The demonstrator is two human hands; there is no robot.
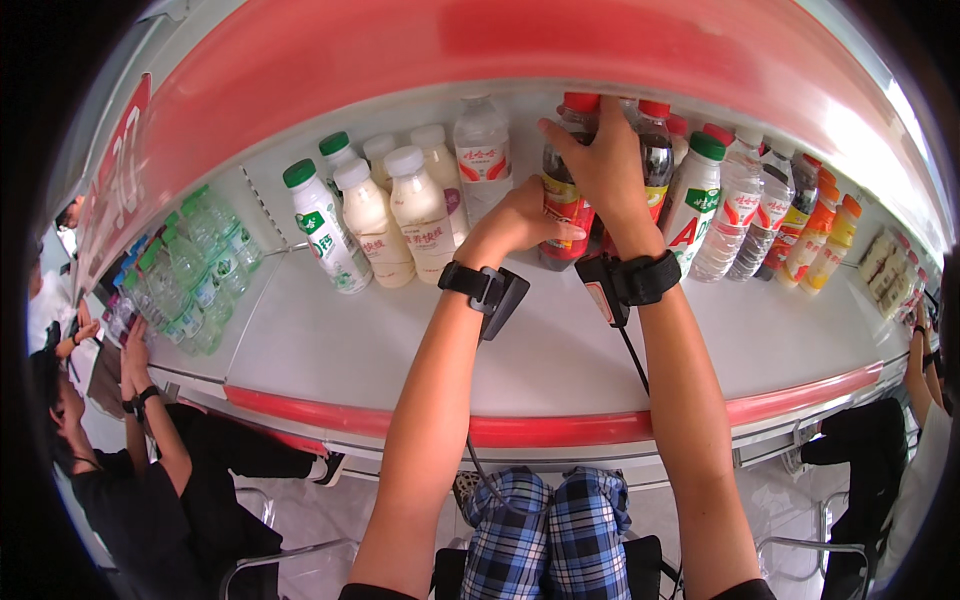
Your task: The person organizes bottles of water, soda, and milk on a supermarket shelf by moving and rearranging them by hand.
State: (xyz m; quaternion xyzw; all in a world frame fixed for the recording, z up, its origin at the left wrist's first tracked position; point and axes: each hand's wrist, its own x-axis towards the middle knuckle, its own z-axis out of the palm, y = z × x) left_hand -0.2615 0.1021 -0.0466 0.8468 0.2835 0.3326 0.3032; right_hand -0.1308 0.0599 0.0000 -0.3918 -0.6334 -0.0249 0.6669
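My left hand has its fingers round the left side of a dark cola bottle with a red cap and a red-yellow label, its thumb across the label. My right hand reaches over the right side of this bottle; its thumb and forefinger are spread near the cap, and the fingertips at the back are hidden. Behind the right wrist stands another dark cola bottle. To the left is a clear water bottle; to the right, a white bottle with a green cap. Both wrists wear black straps with small devices.
White-capped milk drink bottles stand left, water and orange drink bottles right. Green-capped bottles fill the far left. A red panel overhangs the shelf; a red strip edges its front. People sit at both sides.
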